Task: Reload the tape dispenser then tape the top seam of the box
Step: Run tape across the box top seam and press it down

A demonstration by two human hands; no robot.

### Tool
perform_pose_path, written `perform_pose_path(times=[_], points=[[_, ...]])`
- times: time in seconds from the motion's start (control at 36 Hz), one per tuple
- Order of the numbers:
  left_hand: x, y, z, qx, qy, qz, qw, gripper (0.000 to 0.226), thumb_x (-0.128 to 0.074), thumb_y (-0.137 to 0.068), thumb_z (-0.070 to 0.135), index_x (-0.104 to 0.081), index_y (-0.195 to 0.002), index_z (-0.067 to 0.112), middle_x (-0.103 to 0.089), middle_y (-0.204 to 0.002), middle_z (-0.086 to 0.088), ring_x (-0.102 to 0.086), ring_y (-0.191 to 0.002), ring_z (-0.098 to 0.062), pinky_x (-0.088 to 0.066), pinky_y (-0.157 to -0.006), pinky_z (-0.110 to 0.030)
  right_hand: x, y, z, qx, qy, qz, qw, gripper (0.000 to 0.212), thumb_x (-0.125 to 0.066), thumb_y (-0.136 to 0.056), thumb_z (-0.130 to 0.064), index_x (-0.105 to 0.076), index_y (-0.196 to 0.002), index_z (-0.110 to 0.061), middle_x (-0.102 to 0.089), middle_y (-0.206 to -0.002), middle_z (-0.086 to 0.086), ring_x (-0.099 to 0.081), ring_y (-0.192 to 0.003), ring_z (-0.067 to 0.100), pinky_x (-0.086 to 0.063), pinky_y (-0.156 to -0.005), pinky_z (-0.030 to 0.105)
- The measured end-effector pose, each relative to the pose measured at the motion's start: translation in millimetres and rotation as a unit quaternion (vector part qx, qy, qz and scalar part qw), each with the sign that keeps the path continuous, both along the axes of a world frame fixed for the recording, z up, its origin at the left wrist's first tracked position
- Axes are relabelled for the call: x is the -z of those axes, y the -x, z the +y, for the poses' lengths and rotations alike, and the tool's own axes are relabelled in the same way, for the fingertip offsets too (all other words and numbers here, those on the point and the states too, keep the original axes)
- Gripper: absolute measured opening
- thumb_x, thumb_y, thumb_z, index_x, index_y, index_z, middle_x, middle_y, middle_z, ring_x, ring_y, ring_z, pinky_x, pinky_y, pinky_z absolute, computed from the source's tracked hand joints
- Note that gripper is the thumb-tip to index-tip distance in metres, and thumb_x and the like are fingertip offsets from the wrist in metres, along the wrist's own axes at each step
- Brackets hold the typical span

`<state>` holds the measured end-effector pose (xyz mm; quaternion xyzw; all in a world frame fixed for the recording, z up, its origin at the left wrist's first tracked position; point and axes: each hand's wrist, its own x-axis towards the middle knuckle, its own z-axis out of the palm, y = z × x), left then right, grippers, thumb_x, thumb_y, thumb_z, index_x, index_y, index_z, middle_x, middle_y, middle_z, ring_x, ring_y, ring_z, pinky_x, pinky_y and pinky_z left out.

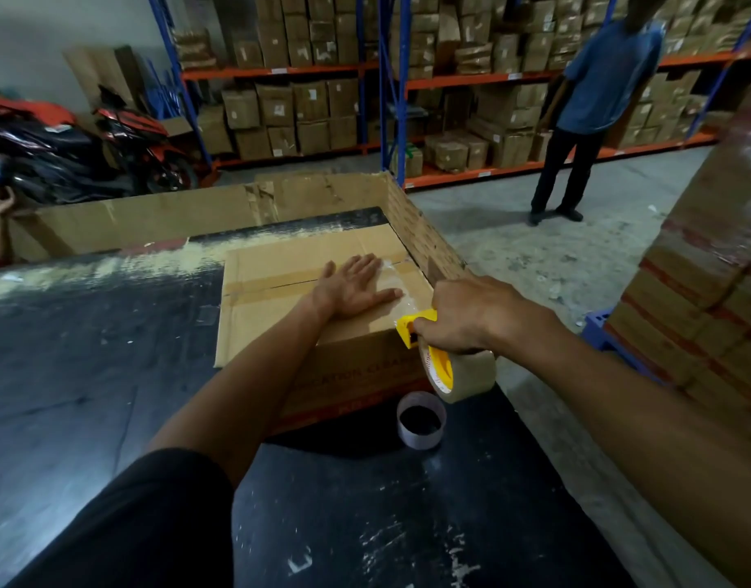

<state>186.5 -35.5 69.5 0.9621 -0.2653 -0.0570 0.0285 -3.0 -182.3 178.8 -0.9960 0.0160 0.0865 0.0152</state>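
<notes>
A brown cardboard box (280, 316) lies on a black table (111, 375), its top flaps closed along a centre seam with old tape across it. My left hand (352, 286) rests flat on the box top, fingers spread, pressing clear tape near the right end of the seam. My right hand (471, 316) grips a yellow tape dispenser (439, 362) loaded with a brown tape roll, held at the box's near right corner. An empty tape core (420, 420) stands on the table just in front of the box.
Flattened cardboard (153, 218) stands along the table's far edge. A person in a blue shirt (590, 108) stands on the floor at the right. Shelving full of cartons lines the back. Stacked cartons (704, 290) rise on a blue pallet at the right; motorbikes are parked at left.
</notes>
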Motion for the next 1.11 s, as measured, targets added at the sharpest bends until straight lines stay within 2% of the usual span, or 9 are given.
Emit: perform_pose_path(times=[0.17, 0.25, 0.36, 0.47, 0.61, 0.78, 0.86, 0.97, 1.11], points=[[6, 1, 0, 0.0, 0.004, -0.017, 1.0, 0.096, -0.02, -0.087, 0.084, -0.007, -0.161, 0.026, -0.002, -0.171, 0.005, -0.003, -0.157, -0.017, -0.002, -0.124, -0.053, 15, 7, 8, 0.009, -0.007, -0.019, 1.0, 0.047, -0.05, -0.097, -0.053, -0.06, -0.12, -0.014, -0.06, -0.13, 0.015, -0.055, -0.121, 0.036, -0.04, -0.078, 0.037], [6, -1, 1, -0.001, 0.005, -0.018, 1.0, 0.096, -0.019, -0.086, 0.084, -0.007, -0.161, 0.026, -0.003, -0.171, 0.005, -0.003, -0.157, -0.018, -0.002, -0.124, -0.054, 21, -4, 3, 0.031, -0.04, -0.002, 0.999, 0.042, -0.052, -0.094, -0.054, -0.059, -0.108, -0.016, -0.06, -0.122, 0.015, -0.058, -0.114, 0.036, -0.044, -0.077, 0.036], [11, -3, 3, 0.01, 0.019, -0.019, 1.0, 0.095, -0.018, -0.086, 0.085, -0.009, -0.161, 0.027, -0.005, -0.17, 0.005, -0.004, -0.157, -0.017, -0.001, -0.124, -0.054, 75, -17, -14, 0.02, -0.065, 0.185, 0.98, 0.056, -0.056, -0.086, -0.062, -0.065, -0.118, -0.016, -0.066, -0.123, 0.013, -0.063, -0.099, 0.029, -0.05, -0.081, 0.034], [9, -3, 3, 0.008, 0.034, -0.023, 0.999, 0.095, -0.02, -0.086, 0.085, -0.01, -0.161, 0.026, -0.006, -0.17, 0.004, -0.005, -0.157, -0.017, -0.002, -0.124, -0.054, 121, -16, -39, 0.025, -0.141, 0.233, 0.962, 0.047, -0.056, -0.087, -0.067, -0.068, -0.085, -0.022, -0.068, -0.101, 0.008, -0.067, -0.088, 0.025, -0.055, -0.078, 0.037], [7, 2, 5, 0.012, 0.049, -0.02, 0.999, 0.095, -0.023, -0.087, 0.083, -0.01, -0.161, 0.025, -0.006, -0.17, 0.002, -0.006, -0.157, -0.018, -0.001, -0.124, -0.053, 132, -13, -49, 0.002, -0.282, 0.262, 0.923, 0.069, -0.066, -0.065, -0.083, -0.076, -0.106, -0.029, -0.072, -0.109, 0.001, -0.07, -0.097, 0.02, -0.058, -0.086, 0.043], [-1, 9, 8, -0.018, 0.15, 0.006, 0.989, 0.093, -0.036, -0.091, 0.075, 0.003, -0.161, 0.027, -0.014, -0.169, -0.004, -0.007, -0.157, -0.022, 0.002, -0.125, -0.052, 153, -13, -29, -0.025, -0.324, 0.301, 0.897, 0.069, -0.086, -0.068, -0.056, -0.064, -0.124, -0.022, -0.07, -0.121, 0.004, -0.069, -0.11, 0.023, -0.056, -0.097, 0.043], [-6, 11, 17, -0.057, 0.188, 0.027, 0.98, 0.087, -0.036, -0.093, 0.071, 0.001, -0.161, 0.029, -0.015, -0.169, -0.008, -0.008, -0.157, -0.025, 0.004, -0.125, -0.053, 168, -13, -16, -0.027, -0.354, 0.306, 0.883, 0.055, -0.085, -0.08, -0.032, -0.062, -0.129, -0.021, -0.071, -0.124, 0.016, -0.071, -0.098, 0.023, -0.058, -0.077, 0.037], [-10, 17, 45, -0.091, 0.186, 0.017, 0.978, 0.075, -0.036, -0.1, 0.061, -0.009, -0.161, 0.028, -0.015, -0.169, -0.011, -0.011, -0.156, -0.027, 0.003, -0.125, -0.054, 174, -15, 4, -0.073, -0.351, 0.305, 0.882, 0.047, -0.081, -0.086, -0.033, -0.066, -0.13, -0.031, -0.068, -0.104, -0.006, -0.064, -0.082, 0.006, -0.051, -0.063, 0.02], [-14, 38, 91, -0.132, 0.181, 0.012, 0.975, 0.069, -0.035, -0.101, 0.059, -0.021, -0.159, 0.025, -0.015, -0.168, -0.01, -0.01, -0.156, -0.027, 0.004, -0.125, -0.053, 179, -22, 32, -0.11, -0.337, 0.32, 0.878, 0.048, -0.077, -0.091, -0.026, -0.065, -0.138, -0.024, -0.069, -0.107, -0.009, -0.065, -0.098, 0.008, -0.051, -0.078, 0.02]])
